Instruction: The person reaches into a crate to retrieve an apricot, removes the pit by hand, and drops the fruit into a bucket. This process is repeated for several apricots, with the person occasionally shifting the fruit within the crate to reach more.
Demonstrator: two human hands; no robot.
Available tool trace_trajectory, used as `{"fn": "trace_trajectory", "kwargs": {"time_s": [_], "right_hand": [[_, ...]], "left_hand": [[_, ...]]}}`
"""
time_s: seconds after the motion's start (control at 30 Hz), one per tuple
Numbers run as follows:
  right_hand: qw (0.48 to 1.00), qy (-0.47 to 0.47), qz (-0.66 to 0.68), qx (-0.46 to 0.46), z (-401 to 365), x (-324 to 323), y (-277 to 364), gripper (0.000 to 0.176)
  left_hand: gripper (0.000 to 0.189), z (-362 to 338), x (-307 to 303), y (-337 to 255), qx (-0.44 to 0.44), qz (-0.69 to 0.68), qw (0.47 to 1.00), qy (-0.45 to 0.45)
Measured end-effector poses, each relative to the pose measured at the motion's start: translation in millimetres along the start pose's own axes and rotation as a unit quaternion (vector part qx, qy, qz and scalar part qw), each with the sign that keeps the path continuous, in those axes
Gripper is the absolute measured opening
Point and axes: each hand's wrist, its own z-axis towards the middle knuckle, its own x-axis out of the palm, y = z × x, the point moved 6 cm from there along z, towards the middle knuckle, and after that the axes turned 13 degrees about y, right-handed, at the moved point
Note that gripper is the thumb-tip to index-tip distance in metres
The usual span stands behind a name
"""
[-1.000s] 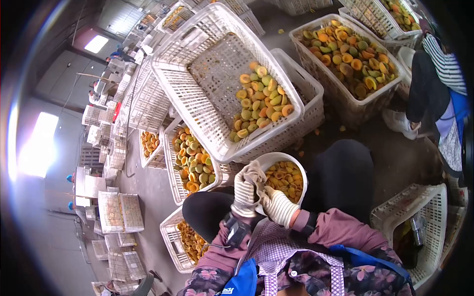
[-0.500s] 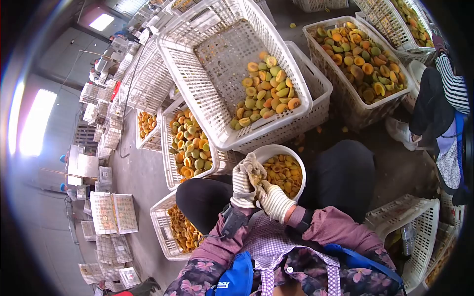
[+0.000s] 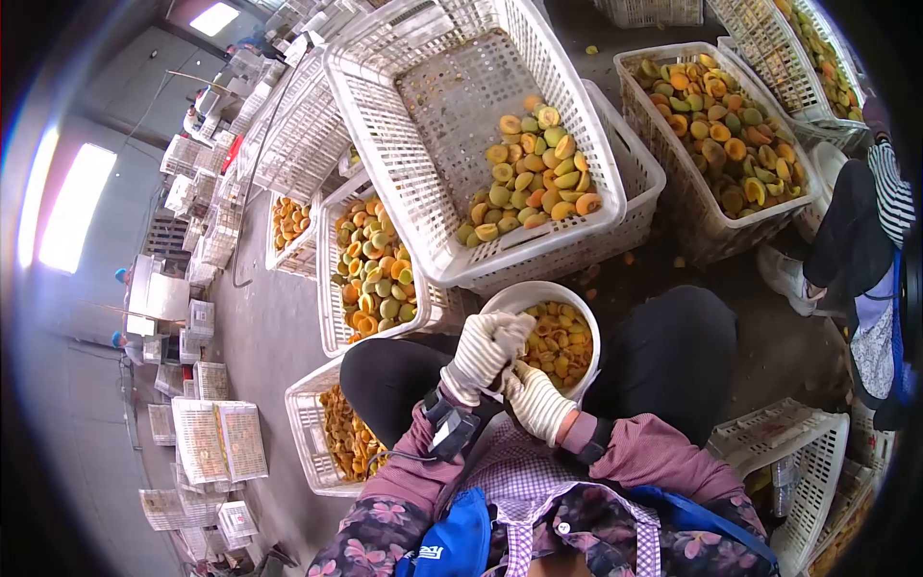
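Head view: 2 gloved hands, close tog. L grip (image 3: 484, 354) was curled into a loose fist at the near-L rim of 1 white bucket (image 3: 511, 300); R grip (image 3: 540, 402) had its fingers bent up against it. Couldn't make out whether either held anything. Bucket stood b/w the knees, part-filled w/ orange-yellow fruit pcs (image 3: 562, 337), too many to count.

Beyond it, 1 big crate (image 3: 385, 154), tilted, sat on a 2nd crate (image 3: 639, 188); its fruit halves (image 3: 538, 178) were heaped at the near-R corner, rest of the base bare. At least 5 more crates w/ fruit: R crate (image 3: 656, 154) piled high, upper-R crate (image 3: 760, 48), L crate (image 3: 330, 288) w/ green & orange halves, small crate (image 3: 277, 252) behind it, lower-L crate (image 3: 306, 433) w/ browner pcs. Lower R, a tipped crate (image 3: 827, 490) had 1 clear bottle (image 3: 785, 486).

Room: bucket's far rim was near the big crate's edge, so tight there; grey floor (image 3: 279, 337) lay open on the L, dark strip R of the R knee.
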Motion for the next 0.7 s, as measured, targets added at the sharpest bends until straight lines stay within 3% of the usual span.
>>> {"fn": "trace_trajectory", "kwargs": {"time_s": [0.03,0.13,0.17,0.2,0.27,0.33,0.4,0.43,0.47,0.53,0.57,0.6,0.67,0.7], "right_hand": [[1.000,0.011,-0.019,-0.004,0.2,1.5,0.0,0.022],[0.998,0.047,-0.045,-0.005,-0.3,-2.8,20.4,0.022],[0.997,0.043,-0.063,-0.015,-1.2,-3.5,19.0,0.023],[0.998,0.039,-0.001,-0.041,-0.1,-1.0,19.2,0.025],[0.993,0.053,0.084,-0.062,-6.8,1.8,28.8,0.028],[0.991,0.076,0.093,-0.061,-6.0,1.1,27.9,0.029],[0.988,0.097,0.101,-0.068,-6.8,3.0,36.0,0.031],[0.982,0.101,0.142,-0.078,-12.1,5.0,41.4,0.030],[0.974,0.107,0.181,-0.087,-16.2,6.4,46.4,0.029],[0.955,0.137,0.258,-0.042,-18.0,9.8,40.0,0.030],[0.956,0.176,0.230,-0.041,-20.6,11.6,36.2,0.032],[0.955,0.214,0.202,-0.039,-22.8,15.2,35.4,0.036],[0.950,0.204,0.235,0.012,-25.7,21.5,37.1,0.036],[0.944,0.188,0.265,0.055,-26.5,22.9,42.8,0.038]], "left_hand": [[0.038,-2.5,1.2,-2.1,-0.002,-0.001,1.000,-0.002],[0.036,-7.2,-2.1,-4.5,0.043,-0.251,0.963,-0.092],[0.037,-6.3,0.0,-7.6,0.077,-0.274,0.957,-0.052],[0.038,-6.5,3.0,-9.4,0.072,-0.262,0.962,0.001],[0.035,-12.0,1.8,-13.5,0.023,-0.221,0.975,-0.026],[0.028,-15.8,6.6,-29.1,0.052,-0.164,0.985,-0.001],[0.024,-29.0,2.4,-34.1,0.117,-0.155,0.973,-0.127],[0.024,-29.2,-1.1,-29.9,0.133,-0.107,0.981,-0.088],[0.023,-30.3,-1.6,-25.1,0.134,-0.153,0.977,-0.067],[0.021,-38.1,-8.0,-12.1,0.119,-0.139,0.973,-0.143],[0.020,-26.4,0.2,-28.4,0.121,-0.052,0.991,0.032],[0.018,-20.4,11.0,-43.7,0.117,0.036,0.971,0.207],[0.016,-21.5,10.7,-52.5,0.080,-0.134,0.983,0.094],[0.021,-9.5,1.9,-53.4,0.187,-0.084,0.971,0.124]]}}
